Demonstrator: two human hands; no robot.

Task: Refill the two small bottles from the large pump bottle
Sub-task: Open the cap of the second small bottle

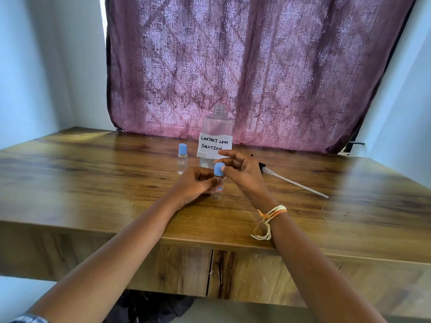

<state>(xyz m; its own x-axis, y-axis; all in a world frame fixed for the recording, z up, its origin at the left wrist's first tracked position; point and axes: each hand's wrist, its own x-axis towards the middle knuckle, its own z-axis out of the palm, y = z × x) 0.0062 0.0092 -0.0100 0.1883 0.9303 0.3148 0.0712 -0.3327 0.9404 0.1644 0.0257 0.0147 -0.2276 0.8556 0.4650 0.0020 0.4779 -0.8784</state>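
At the middle of the tabletop (93, 183), the left hand (193, 185) grips the body of 1 small bottle (218, 188), fingers curled round it, bottle upright and resting on or just above the wood, cannot tell which. The right hand (240, 173) has its thumb and fingers pinching the blue cap (219, 169) on that bottle. Step in hand looks like capping or uncapping; the pictures do not say which, and the liquid level inside is too small to read. The 2nd small bottle (182, 159) stands capped just behind and to the left, apart from both hands. The large bottle (217, 134), labelled contact lens solution, stands open behind, its pump (291, 181) lying on the wood to the right. Next move likely calls for a steady twist of the cap while the left hand keeps the bottle from tipping.
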